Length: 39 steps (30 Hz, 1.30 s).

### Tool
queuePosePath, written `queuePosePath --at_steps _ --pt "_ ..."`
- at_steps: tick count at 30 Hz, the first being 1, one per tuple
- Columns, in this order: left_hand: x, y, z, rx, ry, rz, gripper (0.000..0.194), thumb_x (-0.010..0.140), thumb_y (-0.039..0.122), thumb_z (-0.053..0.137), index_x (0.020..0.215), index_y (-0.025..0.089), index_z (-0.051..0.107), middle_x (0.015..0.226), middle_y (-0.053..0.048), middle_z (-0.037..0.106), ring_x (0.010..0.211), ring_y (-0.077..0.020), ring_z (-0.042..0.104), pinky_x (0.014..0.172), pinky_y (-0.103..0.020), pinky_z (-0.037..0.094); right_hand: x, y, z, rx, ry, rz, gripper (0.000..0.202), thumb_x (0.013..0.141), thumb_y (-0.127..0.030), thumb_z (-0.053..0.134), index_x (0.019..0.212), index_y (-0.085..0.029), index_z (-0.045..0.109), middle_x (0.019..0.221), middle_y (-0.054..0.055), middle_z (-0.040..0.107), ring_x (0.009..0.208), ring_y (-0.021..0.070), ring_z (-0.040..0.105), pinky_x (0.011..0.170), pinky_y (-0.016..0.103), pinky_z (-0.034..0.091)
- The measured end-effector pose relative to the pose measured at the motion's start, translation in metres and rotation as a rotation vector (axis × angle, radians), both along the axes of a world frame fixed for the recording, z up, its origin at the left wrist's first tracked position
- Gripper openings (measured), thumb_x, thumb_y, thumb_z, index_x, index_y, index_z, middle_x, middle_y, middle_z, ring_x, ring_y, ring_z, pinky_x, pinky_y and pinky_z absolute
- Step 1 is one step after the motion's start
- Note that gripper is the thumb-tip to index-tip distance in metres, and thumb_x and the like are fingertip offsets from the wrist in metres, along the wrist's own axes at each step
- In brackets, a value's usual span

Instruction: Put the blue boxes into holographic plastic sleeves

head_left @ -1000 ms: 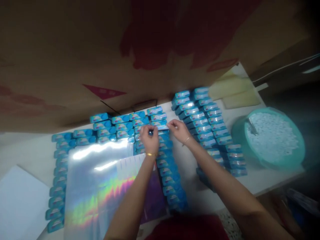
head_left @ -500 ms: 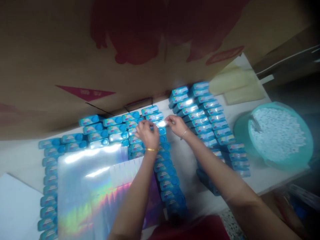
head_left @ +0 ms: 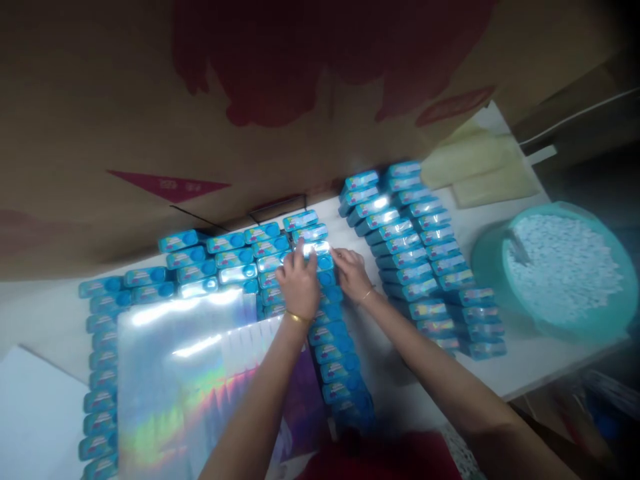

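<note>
1. Left hand [head_left: 300, 287] — palm down, fingers loosely spread, tips at a blue box [head_left: 320, 248], nothing visibly clasped; its forearm crosses the foil [head_left: 185, 353].
2. Right hand [head_left: 354, 275] — fingers bent, tips by the box's right end; grip cannot be told.
3. The box sits in its column, between both hands' fingertips.

Blue container [head_left: 317, 249] touched by left hand [head_left: 300, 285] and right hand [head_left: 354, 275]; iridescent sheets [head_left: 185, 380] laid near left; tub [head_left: 493, 283] seen right.
</note>
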<state>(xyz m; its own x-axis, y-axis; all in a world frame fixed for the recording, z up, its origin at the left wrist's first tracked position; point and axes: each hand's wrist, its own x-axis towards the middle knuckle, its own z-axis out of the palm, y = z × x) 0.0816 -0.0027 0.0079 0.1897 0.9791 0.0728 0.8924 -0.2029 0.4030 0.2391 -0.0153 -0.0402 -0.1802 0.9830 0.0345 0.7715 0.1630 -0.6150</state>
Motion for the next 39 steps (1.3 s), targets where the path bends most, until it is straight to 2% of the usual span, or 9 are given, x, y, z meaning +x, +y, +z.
queuePosePath --at_steps 6,10,12,15,19,22,25,34,39 --pt "-0.004 0.006 0.006 -0.031 -0.032 -0.064 0.041 0.085 0.010 0.043 0.120 0.023 0.059 0.146 -0.013 0.042 0.125 -0.0370 0.041 0.088 -0.053 0.036 0.020 0.005 -0.009 -0.088 -0.327 0.193 0.058 0.080 -0.004 0.041 0.134 -0.021 0.051 0.131 0.014 0.053 0.101 0.0276 0.048 0.093 0.047 0.030" --pt "-0.067 -0.009 0.023 0.002 -0.224 -0.039 0.035 0.089 0.018 0.043 0.120 0.021 0.059 0.131 -0.014 0.056 0.118 -0.0282 0.051 0.094 -0.045 0.040 0.010 -0.005 0.020 0.055 -0.235 -0.053 0.053 0.086 -0.011 0.036 0.138 -0.015 0.046 0.130 0.018 0.051 0.105 0.0304 0.046 0.089 0.047 0.034" --pt "-0.119 -0.027 0.034 0.001 -0.265 -0.019 0.028 0.090 0.023 0.045 0.114 0.019 0.060 0.111 -0.012 0.064 0.106 -0.0234 0.058 0.092 -0.039 0.043 -0.019 -0.016 0.044 0.136 -0.097 -0.091 0.049 0.092 -0.019 0.034 0.140 -0.017 0.044 0.127 0.017 0.052 0.108 0.0307 0.046 0.090 0.047 0.035" --pt "-0.193 -0.057 0.045 -0.072 -0.154 -0.024 0.021 0.090 0.025 0.046 0.102 0.019 0.062 0.096 -0.009 0.065 0.094 -0.0216 0.060 0.088 -0.036 0.045 -0.089 -0.039 0.073 0.121 0.071 0.124 0.039 0.096 -0.024 0.034 0.129 -0.022 0.054 0.118 0.013 0.057 0.106 0.0281 0.047 0.090 0.044 0.036" --pt "-0.243 -0.084 0.041 -0.156 -0.081 -0.150 0.023 0.091 0.021 0.042 0.106 0.018 0.060 0.101 -0.010 0.062 0.100 -0.0213 0.057 0.088 -0.036 0.047 -0.183 -0.071 0.071 0.046 0.037 0.369 0.028 0.096 -0.020 0.037 0.111 -0.020 0.061 0.104 0.010 0.061 0.094 0.0248 0.048 0.080 0.039 0.037" --pt "-0.248 -0.092 0.029 -0.135 -0.019 -0.210 0.027 0.093 0.021 0.040 0.113 0.017 0.058 0.102 -0.011 0.060 0.099 -0.0211 0.056 0.086 -0.035 0.047 -0.215 -0.083 0.050 -0.013 -0.045 0.399 0.022 0.094 -0.015 0.041 0.100 -0.019 0.062 0.094 0.009 0.060 0.087 0.0237 0.046 0.075 0.036 0.036" --pt "-0.245 -0.095 0.023 -0.110 0.078 -0.264 0.029 0.093 0.021 0.041 0.116 0.017 0.058 0.098 -0.011 0.060 0.093 -0.0215 0.055 0.082 -0.036 0.046 -0.217 -0.085 0.037 -0.027 -0.030 0.372 0.020 0.094 -0.015 0.041 0.092 -0.019 0.061 0.092 0.008 0.058 0.087 0.0231 0.045 0.076 0.035 0.035" --pt "-0.246 -0.105 0.023 -0.050 0.169 -0.305 0.029 0.089 0.021 0.049 0.116 0.024 0.060 0.111 -0.012 0.063 0.096 -0.0243 0.054 0.077 -0.038 0.042 -0.211 -0.082 0.039 -0.006 0.050 0.352 0.024 0.093 -0.012 0.037 0.085 -0.018 0.058 0.089 0.009 0.057 0.085 0.0222 0.046 0.080 0.034 0.037" --pt "-0.244 -0.133 0.032 -0.030 0.050 -0.283 0.024 0.089 0.019 0.048 0.109 0.022 0.062 0.117 -0.012 0.063 0.101 -0.0240 0.056 0.081 -0.039 0.043 -0.211 -0.083 0.034 0.002 0.077 0.328 0.027 0.095 -0.015 0.034 0.090 -0.018 0.060 0.090 0.009 0.058 0.085 0.0221 0.047 0.081 0.034 0.038"
